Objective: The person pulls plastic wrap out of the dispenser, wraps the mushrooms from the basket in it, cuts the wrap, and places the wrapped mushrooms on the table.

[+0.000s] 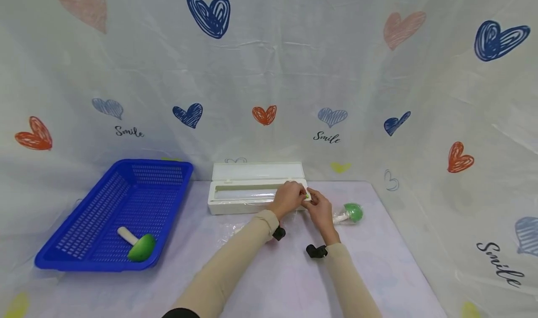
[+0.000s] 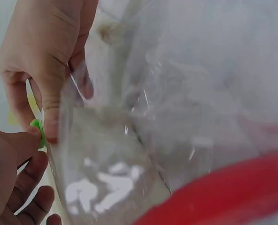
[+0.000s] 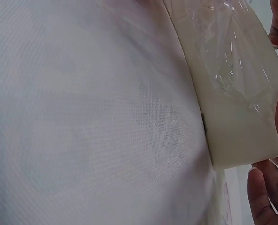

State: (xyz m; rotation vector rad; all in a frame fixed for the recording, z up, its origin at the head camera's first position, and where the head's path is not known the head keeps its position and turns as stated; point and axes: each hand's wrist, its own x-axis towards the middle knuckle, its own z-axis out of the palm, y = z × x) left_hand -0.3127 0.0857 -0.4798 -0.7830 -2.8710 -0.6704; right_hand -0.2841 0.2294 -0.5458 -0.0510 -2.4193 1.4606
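A white plastic wrap dispenser (image 1: 235, 208) stands at the back of the table, its lid (image 1: 258, 171) raised. At its right end, my left hand (image 1: 289, 197) pinches a small green slider (image 2: 38, 132) with the thumb and curled fingers. My right hand (image 1: 321, 211) grips the dispenser's right corner, thumb on the front. Clear film (image 2: 115, 154) drapes over the dispenser's front. In the left wrist view, a smooth red object (image 2: 233, 190) lies by the film. Its whole shape is cut off there, and my left arm mostly covers it in the head view.
On the left, a blue plastic basket (image 1: 178, 201) holds a green-capped toy mushroom (image 1: 142, 248) with a white stem. Another green-capped mushroom (image 1: 353, 212), its stem in clear film, lies right of the dispenser. A heart-printed curtain (image 1: 269, 75) hangs behind the table.
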